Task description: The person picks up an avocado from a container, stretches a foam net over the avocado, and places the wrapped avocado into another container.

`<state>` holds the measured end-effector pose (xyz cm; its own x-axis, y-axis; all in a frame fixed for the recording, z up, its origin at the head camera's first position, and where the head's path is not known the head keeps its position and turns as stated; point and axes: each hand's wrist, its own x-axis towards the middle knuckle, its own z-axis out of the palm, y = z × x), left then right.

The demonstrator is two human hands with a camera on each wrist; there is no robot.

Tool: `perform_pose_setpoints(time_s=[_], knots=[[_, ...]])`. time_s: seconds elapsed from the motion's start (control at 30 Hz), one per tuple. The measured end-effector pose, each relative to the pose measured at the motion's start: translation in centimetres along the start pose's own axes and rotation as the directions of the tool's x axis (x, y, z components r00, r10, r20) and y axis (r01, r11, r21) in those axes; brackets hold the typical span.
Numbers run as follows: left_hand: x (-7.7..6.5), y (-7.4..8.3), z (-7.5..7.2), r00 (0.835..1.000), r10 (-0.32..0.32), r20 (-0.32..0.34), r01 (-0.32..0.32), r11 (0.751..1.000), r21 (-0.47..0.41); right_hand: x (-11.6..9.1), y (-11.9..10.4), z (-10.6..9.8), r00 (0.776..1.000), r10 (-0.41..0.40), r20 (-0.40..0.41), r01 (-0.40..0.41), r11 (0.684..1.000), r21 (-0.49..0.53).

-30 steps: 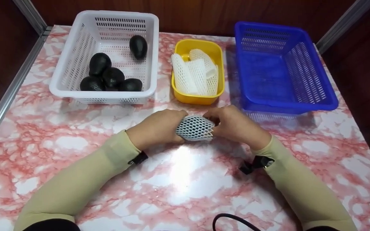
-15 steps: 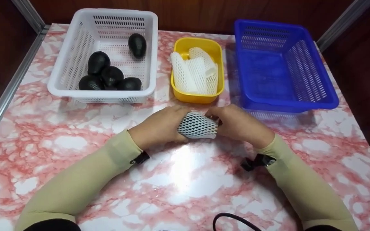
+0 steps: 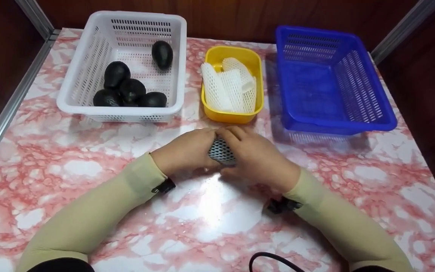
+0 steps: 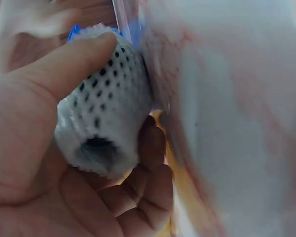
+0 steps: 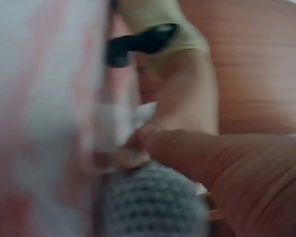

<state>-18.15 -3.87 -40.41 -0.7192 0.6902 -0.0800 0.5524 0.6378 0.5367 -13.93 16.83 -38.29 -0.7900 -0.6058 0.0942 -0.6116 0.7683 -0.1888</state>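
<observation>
Since it lies under all the rest, marbled table [image 3: 183, 245]: glossy and hard, spreading around the yellow tub.
White basket [image 3: 127, 110]: left of the tub, probably stiff plastic, best taken by the rim.
Blue basket [image 3: 342, 125]: right of the tub, likely light; same hold.
Yellow tub [image 3: 232, 118]: the landmark, smooth-walled.
Left hand [image 3: 191, 149]: on the tub's near side, wrapped round the left part of the netted bundle, thumb across the mesh.
Right hand [image 3: 259, 155]: also nearer than the tub, fingers bent over the bundle's right part (its wrist view is badly blurred, so how firmly, I cannot tell).
Spare net sleeves [image 3: 232, 88]: inside the tub; soft, springy, almost weightless, I judge; pinch an edge.
Netted bundle [image 3: 221, 151]: between the hands, just nearer than the tub; probably a firm core under soft foam, so grip its full middle; the open end [image 4: 101, 158] would likely give.
Dark fruits [image 3: 117, 74]: five, left of the tub in the white basket; perhaps slippery and easily bruised; cup the widest part.
</observation>
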Motion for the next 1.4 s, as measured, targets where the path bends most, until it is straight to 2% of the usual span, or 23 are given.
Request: perform_pose_setpoints(time_s=[0.1, 0.23, 0.33, 0.5, 0.57, 0.6, 0.63, 0.67, 0.7, 0.73, 0.77, 0.8, 0.83, 0.9, 0.93, 0.97, 1.0, 1.03, 1.07, 1.1, 1.17, 1.27, 1.4], knots=[[-0.2, -0.2, -0.6, 0.999, -0.012, 0.049, 0.011, 1.000, 0.016, 0.3, 0.2, 1.0, 1.000, -0.001, -0.002, 0.001, 1.000, 0.009], [-0.7, -0.5, -1.6, 0.991, -0.078, 0.111, 0.065, 0.991, 0.116, 0.4, 0.8, 1.4, 1.000, -0.005, -0.030, 0.007, 0.998, 0.067], [-1.1, -0.8, -2.0, 0.981, -0.128, 0.144, 0.099, 0.977, 0.189, 0.4, 1.1, 1.5, 1.000, 0.001, -0.019, 0.001, 0.995, 0.097], [-1.4, -1.2, -1.9, 0.981, -0.121, 0.150, 0.089, 0.974, 0.209, 0.2, 1.7, 1.1, 1.000, 0.022, 0.018, -0.025, 0.989, 0.144], [-1.5, -1.2, -1.9, 0.983, -0.115, 0.141, 0.083, 0.973, 0.215, 0.1, 2.2, 0.6, 0.999, 0.040, 0.037, -0.047, 0.975, 0.218], [-1.6, -1.1, -1.9, 0.984, -0.113, 0.137, 0.080, 0.972, 0.221, 0.0, 2.5, 0.2, 0.997, 0.056, 0.048, -0.067, 0.959, 0.275], [-1.8, -1.1, -2.0, 0.985, -0.108, 0.135, 0.075, 0.970, 0.230, 0.0, 2.8, -0.1, 0.995, 0.076, 0.062, -0.093, 0.930, 0.354], [-1.9, -1.0, -2.0, 0.985, -0.107, 0.137, 0.072, 0.969, 0.237, -0.1, 3.1, -0.4, 0.992, 0.099, 0.077, -0.124, 0.886, 0.447], [-2.1, -1.0, -2.1, 0.985, -0.101, 0.140, 0.064, 0.967, 0.248, -0.2, 3.4, -0.7, 0.988, 0.124, 0.096, -0.157, 0.814, 0.559], [-2.3, -0.9, -2.2, 0.985, -0.095, 0.146, 0.055, 0.964, 0.260, -0.2, 3.7, -0.9, 0.983, 0.146, 0.109, -0.181, 0.721, 0.669], [-2.4, -0.9, -2.2, 0.984, -0.089, 0.153, 0.044, 0.962, 0.270, -0.3, 4.0, -1.0, 0.979, 0.163, 0.119, -0.194, 0.594, 0.781], [-2.6, -0.8, -2.2, 0.983, -0.083, 0.163, 0.035, 0.960, 0.279, -0.3, 4.3, -1.1, 0.976, 0.174, 0.130, -0.195, 0.440, 0.877], [-2.7, -0.7, -2.2, 0.982, -0.078, 0.174, 0.026, 0.959, 0.283, -0.2, 4.5, -1.0, 0.978, 0.163, 0.133, -0.174, 0.273, 0.946], [-2.8, -0.6, -2.2, 0.979, -0.071, 0.190, 0.013, 0.957, 0.291, -0.1, 4.9, -0.7, 0.987, 0.113, 0.112, -0.107, -0.052, 0.993], [-2.8, -0.6, -2.2, 0.978, -0.072, 0.197, 0.011, 0.956, 0.293, 0.0, 5.0, -0.5, 0.992, 0.079, 0.099, -0.081, -0.197, 0.977], [-2.8, -0.5, -2.2, 0.977, -0.074, 0.202, 0.013, 0.957, 0.290, 0.1, 5.0, -0.4, 0.995, 0.042, 0.090, -0.071, -0.332, 0.941], [-2.8, -0.5, -2.2, 0.976, -0.077, 0.206, 0.015, 0.959, 0.284, 0.2, 5.1, -0.3, 0.996, 0.008, 0.085, -0.073, -0.438, 0.896], [-2.8, -0.5, -2.2, 0.975, -0.078, 0.208, 0.016, 0.959, 0.283, 0.3, 5.1, -0.2, 0.997, -0.024, 0.080, -0.080, -0.518, 0.852], [-2.8, -0.5, -2.2, 0.974, -0.079, 0.212, 0.016, 0.959, 0.282, 0.3, 5.1, -0.1, 0.996, -0.036, 0.082, -0.088, -0.586, 0.806], [-2.7, -0.6, -2.2, 0.974, -0.079, 0.213, 0.017, 0.960, 0.279, 0.4, 5.0, -0.2, 0.994, -0.045, 0.097, -0.103, -0.638, 0.763], [-2.7, -0.6, -2.2, 0.972, -0.079, 0.221, 0.017, 0.962, 0.272, 0.4, 4.9, -0.3, 0.991, -0.035, 0.131, -0.117, -0.706, 0.698], [-2.6, -0.8, -2.2, 0.970, -0.075, 0.230, 0.012, 0.964, 0.265, 0.3, 4.8, -0.3, 0.984, -0.004, 0.178, -0.123, -0.740, 0.661], [-2.5, -1.0, -2.1, 0.968, -0.079, 0.240, 0.017, 0.968, 0.249, 0.2, 4.7, -0.2, 0.980, 0.008, 0.200, -0.128, -0.746, 0.653]])
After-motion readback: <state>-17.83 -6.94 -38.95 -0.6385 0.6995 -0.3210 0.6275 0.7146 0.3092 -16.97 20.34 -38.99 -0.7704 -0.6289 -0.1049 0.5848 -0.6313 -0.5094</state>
